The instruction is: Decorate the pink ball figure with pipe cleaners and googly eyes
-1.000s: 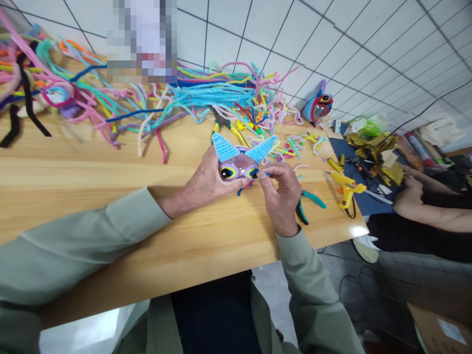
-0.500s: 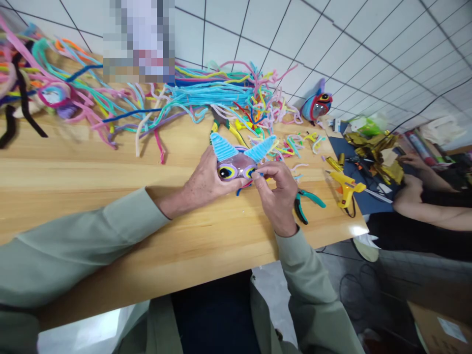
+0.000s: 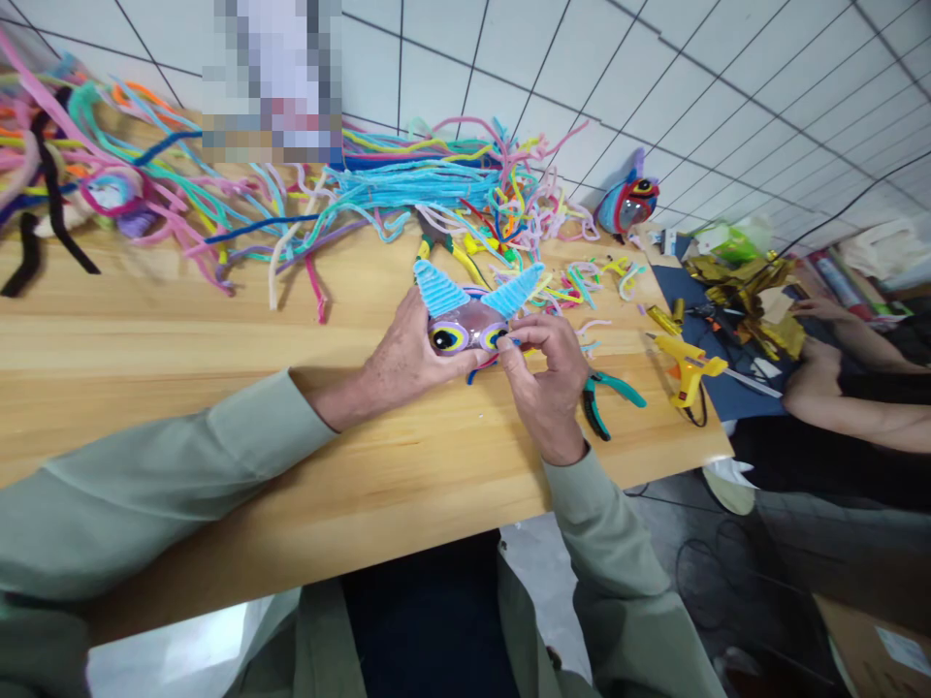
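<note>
A small pipe-cleaner animal figure (image 3: pixel 471 316) faces me over the table, with ribbed light-blue ears, a clear domed body and purple-rimmed yellow eyes with dark pupils. Its left side is gripped by my left hand (image 3: pixel 401 351), thumb running along below the eyes. At the figure's right eye, the thumb and forefinger of my right hand (image 3: pixel 545 373) are pinched together. A bit of blue shows at those fingertips; whether it is a separate piece, I cannot tell. Dark blue and red pipe-cleaner ends stick out under the figure. Teal-handled pliers (image 3: pixel 615 390) lie beside my right hand.
Loose pipe cleaners (image 3: pixel 422 184) line the table's back, with cut scraps (image 3: pixel 582 281) and yellow-handled pliers (image 3: pixel 460 254) nearer. A blue-and-red figure (image 3: pixel 628 206) stands by the tiled wall. A yellow glue gun (image 3: pixel 688 368) lies near the right edge, beside another person's arm (image 3: pixel 850 402).
Both hands keep their hold on the figure almost unmoved. The view has shifted slightly, and the glue gun and teal pliers appear a little further right.
</note>
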`<state>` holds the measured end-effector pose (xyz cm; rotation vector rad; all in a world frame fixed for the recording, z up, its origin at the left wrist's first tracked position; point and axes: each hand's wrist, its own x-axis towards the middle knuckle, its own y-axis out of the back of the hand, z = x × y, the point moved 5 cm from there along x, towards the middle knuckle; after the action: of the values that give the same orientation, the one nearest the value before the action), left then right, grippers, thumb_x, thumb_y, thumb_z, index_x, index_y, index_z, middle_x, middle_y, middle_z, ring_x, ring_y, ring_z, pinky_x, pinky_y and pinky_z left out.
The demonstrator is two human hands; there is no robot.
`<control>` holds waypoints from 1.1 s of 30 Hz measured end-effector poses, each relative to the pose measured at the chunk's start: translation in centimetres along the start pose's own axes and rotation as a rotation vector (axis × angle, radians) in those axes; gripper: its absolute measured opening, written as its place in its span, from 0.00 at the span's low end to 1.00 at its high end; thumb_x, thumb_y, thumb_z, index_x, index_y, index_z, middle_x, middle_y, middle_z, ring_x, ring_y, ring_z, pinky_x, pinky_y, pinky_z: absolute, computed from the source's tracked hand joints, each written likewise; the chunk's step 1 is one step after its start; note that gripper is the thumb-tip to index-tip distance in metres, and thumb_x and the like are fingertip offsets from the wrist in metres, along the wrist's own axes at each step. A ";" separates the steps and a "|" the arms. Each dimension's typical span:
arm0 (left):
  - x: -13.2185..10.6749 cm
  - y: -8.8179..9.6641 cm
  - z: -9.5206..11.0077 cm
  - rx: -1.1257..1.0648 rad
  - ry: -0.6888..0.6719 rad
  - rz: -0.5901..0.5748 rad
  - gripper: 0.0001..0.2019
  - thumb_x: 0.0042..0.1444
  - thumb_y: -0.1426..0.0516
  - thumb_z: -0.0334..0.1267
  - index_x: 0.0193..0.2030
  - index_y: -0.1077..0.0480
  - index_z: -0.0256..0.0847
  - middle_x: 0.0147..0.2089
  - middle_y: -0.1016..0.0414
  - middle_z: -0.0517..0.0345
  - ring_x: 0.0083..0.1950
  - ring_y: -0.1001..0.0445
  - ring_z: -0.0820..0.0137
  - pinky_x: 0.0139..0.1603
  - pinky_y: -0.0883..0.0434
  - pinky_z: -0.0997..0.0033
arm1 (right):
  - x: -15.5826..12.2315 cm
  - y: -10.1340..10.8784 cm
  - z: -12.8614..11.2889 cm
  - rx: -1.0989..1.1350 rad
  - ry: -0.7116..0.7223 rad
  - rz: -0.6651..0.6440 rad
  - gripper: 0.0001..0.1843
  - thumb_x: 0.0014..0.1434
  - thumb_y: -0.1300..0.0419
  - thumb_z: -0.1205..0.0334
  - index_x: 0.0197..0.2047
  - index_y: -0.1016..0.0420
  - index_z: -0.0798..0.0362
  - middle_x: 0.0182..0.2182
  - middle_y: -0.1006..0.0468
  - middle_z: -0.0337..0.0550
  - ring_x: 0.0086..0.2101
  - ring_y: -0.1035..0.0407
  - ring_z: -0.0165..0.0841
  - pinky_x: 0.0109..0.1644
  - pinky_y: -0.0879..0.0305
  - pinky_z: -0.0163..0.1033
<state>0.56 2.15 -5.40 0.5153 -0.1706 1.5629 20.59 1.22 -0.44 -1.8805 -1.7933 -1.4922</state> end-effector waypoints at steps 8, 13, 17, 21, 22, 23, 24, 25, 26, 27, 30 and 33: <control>-0.2 -0.2 -0.6 -0.057 0.067 0.017 0.40 0.56 0.22 0.59 0.67 0.30 0.43 0.65 0.19 0.43 0.68 0.19 0.49 0.73 0.21 0.43 | -0.5 0.0 1.4 0.208 -0.172 0.009 0.05 0.72 0.33 0.57 0.42 0.23 0.43 0.47 0.13 0.43 0.50 0.17 0.41 0.51 0.17 0.52; -0.4 0.0 -0.7 -0.067 0.101 -0.003 0.40 0.61 0.27 0.66 0.68 0.32 0.44 0.67 0.20 0.43 0.67 0.18 0.51 0.70 0.19 0.47 | -0.6 -0.9 1.2 0.247 -0.210 -0.043 0.04 0.72 0.33 0.58 0.42 0.23 0.43 0.46 0.10 0.42 0.48 0.15 0.39 0.50 0.15 0.49; -0.3 0.3 -0.4 -0.071 0.092 -0.007 0.38 0.64 0.30 0.69 0.67 0.32 0.44 0.67 0.19 0.44 0.66 0.18 0.54 0.68 0.19 0.50 | -0.5 -1.1 0.7 0.306 -0.195 -0.038 0.04 0.71 0.32 0.60 0.42 0.22 0.43 0.47 0.09 0.42 0.48 0.14 0.39 0.49 0.15 0.48; -0.2 0.5 -1.0 -0.028 0.118 0.000 0.38 0.64 0.31 0.69 0.67 0.33 0.45 0.66 0.20 0.44 0.65 0.18 0.55 0.69 0.20 0.50 | -0.5 -0.7 1.1 0.317 -0.224 0.023 0.04 0.70 0.33 0.62 0.42 0.24 0.44 0.44 0.11 0.41 0.46 0.15 0.38 0.48 0.18 0.46; -0.2 0.6 -1.3 -0.008 0.130 0.013 0.38 0.63 0.30 0.69 0.66 0.34 0.44 0.65 0.20 0.45 0.64 0.18 0.55 0.68 0.20 0.50 | -0.5 -0.6 1.4 0.309 -0.243 0.056 0.04 0.69 0.34 0.62 0.42 0.24 0.44 0.41 0.12 0.39 0.43 0.17 0.36 0.46 0.19 0.44; -0.2 0.8 -1.6 0.013 0.140 0.027 0.38 0.62 0.30 0.69 0.65 0.34 0.44 0.64 0.20 0.45 0.63 0.18 0.55 0.68 0.21 0.50 | -0.6 -0.5 1.8 0.298 -0.265 0.082 0.03 0.68 0.34 0.63 0.42 0.24 0.44 0.39 0.14 0.38 0.40 0.18 0.35 0.43 0.21 0.43; -0.3 0.9 -1.9 0.031 0.148 0.038 0.38 0.62 0.30 0.68 0.64 0.34 0.45 0.63 0.21 0.46 0.62 0.19 0.55 0.67 0.21 0.50 | -0.7 -0.6 2.2 0.287 -0.289 0.089 0.03 0.68 0.34 0.63 0.42 0.23 0.45 0.37 0.15 0.37 0.37 0.20 0.34 0.42 0.22 0.42; -0.3 0.9 -2.1 0.044 0.153 0.046 0.37 0.61 0.30 0.68 0.63 0.34 0.45 0.62 0.21 0.47 0.61 0.19 0.55 0.65 0.21 0.50 | -0.8 -0.7 2.8 0.276 -0.313 0.073 0.03 0.67 0.35 0.63 0.43 0.23 0.45 0.37 0.16 0.36 0.36 0.22 0.33 0.41 0.24 0.42; -0.4 1.0 -2.2 0.052 0.155 0.052 0.36 0.61 0.30 0.68 0.62 0.33 0.45 0.61 0.22 0.48 0.60 0.20 0.55 0.64 0.21 0.50 | -0.9 -1.0 3.3 0.264 -0.337 0.034 0.04 0.66 0.35 0.63 0.44 0.23 0.45 0.36 0.17 0.35 0.34 0.23 0.33 0.40 0.25 0.42; -0.4 1.1 -2.3 0.055 0.153 0.055 0.35 0.61 0.30 0.68 0.61 0.33 0.45 0.59 0.22 0.48 0.59 0.21 0.55 0.63 0.21 0.50 | -1.1 -1.3 4.0 0.250 -0.362 -0.020 0.05 0.64 0.35 0.63 0.44 0.22 0.45 0.36 0.17 0.35 0.34 0.24 0.33 0.40 0.26 0.42; -0.4 1.2 -2.1 0.062 0.134 0.054 0.33 0.63 0.31 0.69 0.60 0.32 0.47 0.57 0.24 0.50 0.56 0.22 0.55 0.59 0.22 0.50 | -1.7 -2.2 5.7 0.188 -0.427 -0.190 0.11 0.58 0.36 0.65 0.45 0.22 0.45 0.34 0.18 0.34 0.33 0.24 0.34 0.40 0.28 0.43; -0.3 1.1 -1.6 0.058 0.129 0.043 0.33 0.64 0.32 0.70 0.60 0.31 0.47 0.56 0.23 0.51 0.56 0.22 0.55 0.59 0.22 0.51 | -1.8 -2.1 6.0 0.166 -0.404 -0.231 0.15 0.56 0.33 0.64 0.48 0.22 0.45 0.41 0.15 0.39 0.41 0.20 0.38 0.49 0.23 0.48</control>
<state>-0.87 2.45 -6.78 0.4575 -0.0381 1.6416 22.51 4.69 -5.78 -2.0579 -2.2969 -1.0269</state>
